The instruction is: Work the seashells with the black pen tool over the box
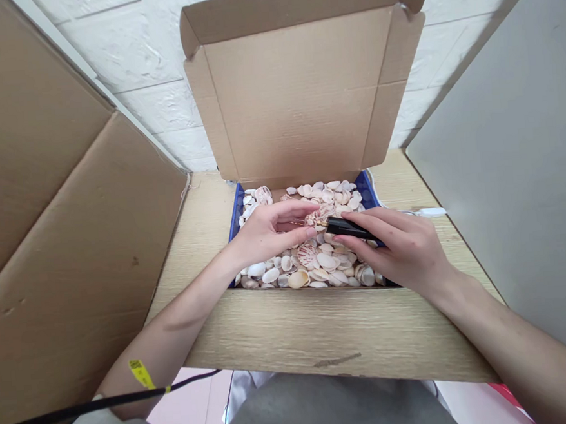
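Observation:
My left hand (274, 229) is closed on a reddish-white scallop shell (314, 219), holding it between the thumb and fingers above the box. In my right hand (401, 236) is a small hand drill (349, 228) with a black barrel and a gold-coloured front end. That front end is up against the shell, and a thin bit shows on the far side, between my left thumb and fingers. Many loose seashells (328, 260) lie beneath both hands. They fill a shallow box (235, 218) with blue sides.
The box's brown cardboard lid (299, 101) stands upright at the back, near a white brick-patterned wall (107, 50). Cardboard (72, 239) rises on the left and a grey panel (512, 157) on the right. A white cable end (431, 212) lies on the wooden table (291, 328). A black cable (107, 402) crosses the lower left.

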Motion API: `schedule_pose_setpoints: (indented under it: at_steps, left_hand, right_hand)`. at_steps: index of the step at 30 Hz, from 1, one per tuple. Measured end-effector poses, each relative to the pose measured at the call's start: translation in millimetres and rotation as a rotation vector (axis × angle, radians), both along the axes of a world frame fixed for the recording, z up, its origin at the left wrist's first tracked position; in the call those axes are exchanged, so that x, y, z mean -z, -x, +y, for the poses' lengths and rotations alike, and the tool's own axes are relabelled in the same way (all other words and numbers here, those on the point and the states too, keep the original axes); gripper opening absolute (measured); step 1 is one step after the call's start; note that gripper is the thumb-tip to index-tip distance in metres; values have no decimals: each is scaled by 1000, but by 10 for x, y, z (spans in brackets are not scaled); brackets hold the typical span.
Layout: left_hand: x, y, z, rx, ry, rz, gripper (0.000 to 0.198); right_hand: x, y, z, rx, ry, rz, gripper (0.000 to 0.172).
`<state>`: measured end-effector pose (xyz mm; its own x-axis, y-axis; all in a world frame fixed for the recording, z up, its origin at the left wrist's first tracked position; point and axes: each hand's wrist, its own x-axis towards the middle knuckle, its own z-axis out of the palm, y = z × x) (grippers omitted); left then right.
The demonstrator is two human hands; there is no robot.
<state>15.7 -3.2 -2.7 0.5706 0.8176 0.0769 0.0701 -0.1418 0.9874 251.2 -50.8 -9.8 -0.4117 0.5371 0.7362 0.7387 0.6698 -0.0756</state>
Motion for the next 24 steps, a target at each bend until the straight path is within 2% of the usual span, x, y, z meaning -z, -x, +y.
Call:
schedule_pose_setpoints:
  at_steps: [9,24]
  left_hand:
    - [-1,-10,-6,38,36,24,41]
    - [-52,-38,-11,-138,50,-2,37]
  right_hand:
    - [15,-1,-1,-18,21,-6,22]
    - [15,-17,-10,75,50,45,22]
